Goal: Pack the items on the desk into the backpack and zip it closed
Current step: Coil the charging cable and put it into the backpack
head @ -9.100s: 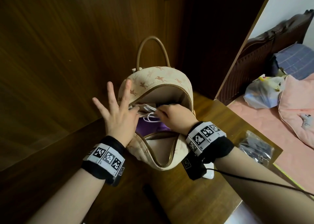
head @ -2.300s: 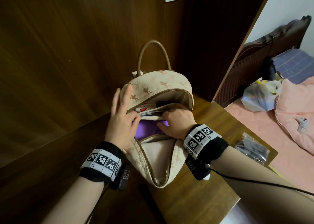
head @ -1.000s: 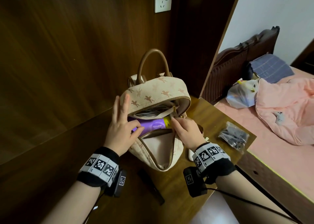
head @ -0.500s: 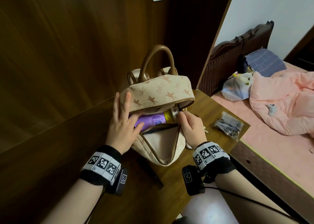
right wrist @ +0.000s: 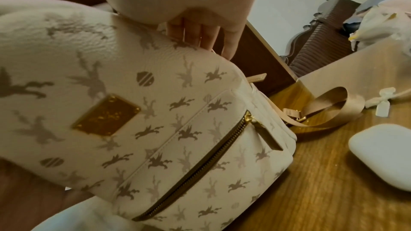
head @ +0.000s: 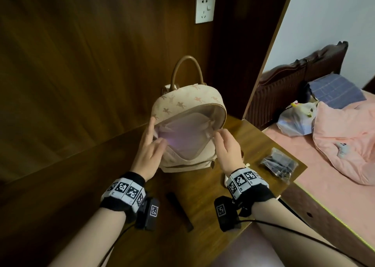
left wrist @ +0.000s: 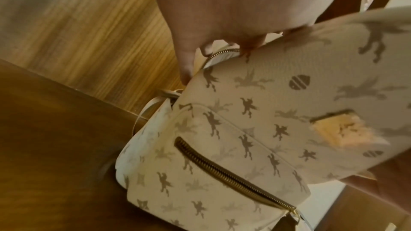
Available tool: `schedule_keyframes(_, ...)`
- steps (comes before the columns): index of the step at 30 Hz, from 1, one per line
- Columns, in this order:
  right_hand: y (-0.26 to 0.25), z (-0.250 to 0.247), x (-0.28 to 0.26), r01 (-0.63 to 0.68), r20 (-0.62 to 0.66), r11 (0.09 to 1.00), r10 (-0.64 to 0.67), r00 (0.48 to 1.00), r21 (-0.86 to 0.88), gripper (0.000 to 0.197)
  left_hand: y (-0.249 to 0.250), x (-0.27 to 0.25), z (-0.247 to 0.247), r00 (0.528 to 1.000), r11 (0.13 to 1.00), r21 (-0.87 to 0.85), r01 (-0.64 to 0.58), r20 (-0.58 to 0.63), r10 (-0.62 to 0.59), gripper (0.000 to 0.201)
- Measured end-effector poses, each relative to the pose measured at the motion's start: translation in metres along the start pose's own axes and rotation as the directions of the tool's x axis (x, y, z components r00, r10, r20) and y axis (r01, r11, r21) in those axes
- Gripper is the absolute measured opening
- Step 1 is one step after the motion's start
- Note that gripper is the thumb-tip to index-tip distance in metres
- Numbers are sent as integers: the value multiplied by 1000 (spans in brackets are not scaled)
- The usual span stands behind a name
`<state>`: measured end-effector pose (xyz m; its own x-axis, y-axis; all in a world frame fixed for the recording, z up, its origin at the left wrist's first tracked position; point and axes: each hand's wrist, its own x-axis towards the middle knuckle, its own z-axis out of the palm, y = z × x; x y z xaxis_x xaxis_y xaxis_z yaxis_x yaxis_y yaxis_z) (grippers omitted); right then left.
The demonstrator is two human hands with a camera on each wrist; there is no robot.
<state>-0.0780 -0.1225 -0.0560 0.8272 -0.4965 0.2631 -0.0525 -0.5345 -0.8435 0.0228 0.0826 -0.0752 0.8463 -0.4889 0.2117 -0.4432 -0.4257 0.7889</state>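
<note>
A cream backpack (head: 183,104) printed with winged horses stands upright on the wooden desk (head: 205,189), its main zip open. My left hand (head: 156,139) pinches the left edge of the front flap, thumb on the zip edge in the left wrist view (left wrist: 189,66). On the flap's right edge my right hand (head: 221,134) grips, its fingers curled over the top edge (right wrist: 200,38). A blurred purple tint shows inside the opening. The front pocket zip (right wrist: 195,164) is shut.
A white rounded case (right wrist: 382,157) lies on the desk right of the backpack, beside a shoulder strap (right wrist: 329,110). A clear bag of black items (head: 279,164) sits near the desk's right corner. A dark stick-like object (head: 178,210) lies near me. A bed stands beyond the right edge.
Both hands have moved to the edges of the front flap and hold it up. The backpack stands more upright, and the purple tube no longer shows clearly.
</note>
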Motion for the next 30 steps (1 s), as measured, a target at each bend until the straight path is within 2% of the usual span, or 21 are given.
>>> schedule_keyframes(1,-1,-3,0,10,22,1000,-10,1000,-10,21,1,-1,2,999,997,-65,43,1,-43,77)
schedule_keyframes(3,-2,-8,0,8,65,1000,-8,998,-4,27,9,-5,5,998,988,-143,60,13,-59,60)
schedule_keyframes(4,-3,-11,-1,-2,93,1000,1,996,10,30,13,-7,6,998,986,-154,69,16,-67,58)
schedule_keyframes(8,-5,-20,-2,-12,193,999,6,981,31,36,18,-15,7,994,984,-141,108,19,-107,94)
schedule_keyframes(12,-4,-21,2,-6,228,1000,10,974,-20,40,17,-21,3,967,945,-208,252,78,-241,105)
schedule_keyframes(17,-2,-18,6,-26,260,997,44,965,-72,44,25,-22,6,963,952,-149,267,67,-260,96)
schedule_keyframes(21,-5,-13,6,89,331,972,-11,944,-220,45,36,-19,10,949,925,-211,317,66,-310,92)
schedule_keyframes(25,-14,-9,8,109,372,951,6,928,-288,45,47,-20,14,957,916,-277,292,87,-278,76)
schedule_keyframes(28,-17,-6,8,140,365,943,-21,931,-303,65,43,-18,11,953,921,-248,300,127,-276,83)
schedule_keyframes(30,-12,0,9,129,325,952,-34,945,-277,67,42,-19,10,954,924,-247,294,143,-265,80)
